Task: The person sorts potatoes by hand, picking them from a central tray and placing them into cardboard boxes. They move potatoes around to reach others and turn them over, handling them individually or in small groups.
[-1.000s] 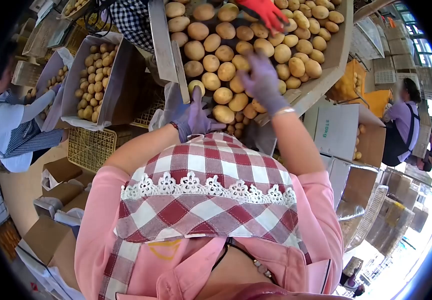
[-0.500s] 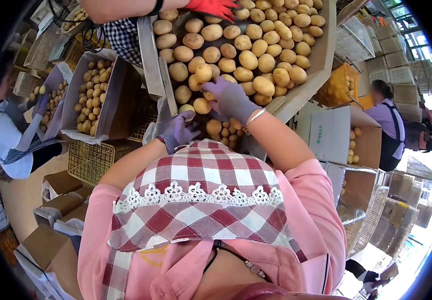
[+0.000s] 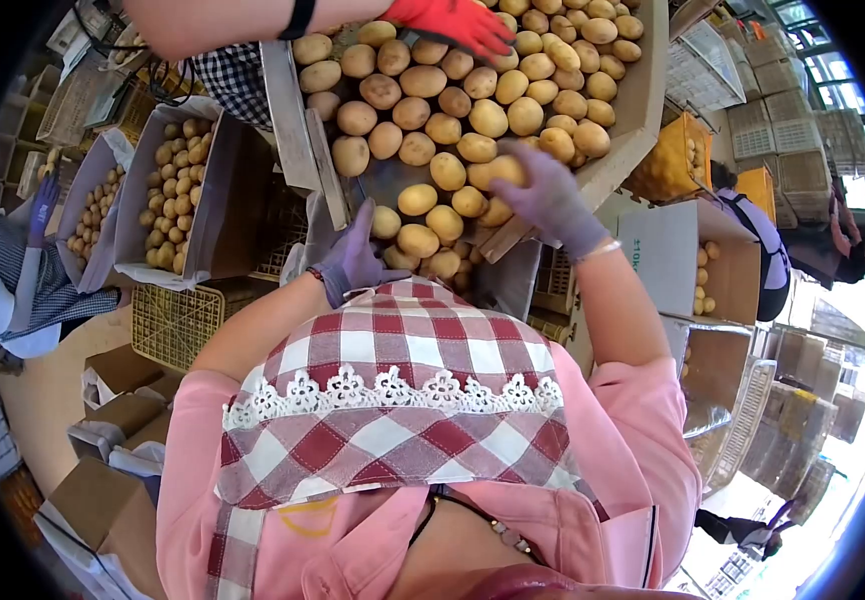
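Many potatoes [image 3: 443,128] lie spread over a wooden-sided sorting tray [image 3: 608,160]. My right hand [image 3: 556,203], in a purple-grey glove, is at the tray's near right, fingers apart around the side of a potato [image 3: 505,173]. At the near left of the tray's gap, my left hand [image 3: 356,258], in a matching glove, has thumb and fingers spread beside a potato [image 3: 385,222]. Between my hands, several potatoes [image 3: 418,240] are bunched at the gap. More potatoes lie below it, partly hidden by my apron.
Across the tray reaches another person's red-gloved hand [image 3: 458,25]. Lined boxes of potatoes [image 3: 175,200] and a yellow crate [image 3: 178,322] stand left. On the right are a cardboard box [image 3: 733,265] and an orange crate [image 3: 668,165]. Other people work at both sides.
My right hand has moved right, away from my left, and potatoes have shifted into the gap. My left hand's fingers point more upward. The red-gloved hand has moved right.
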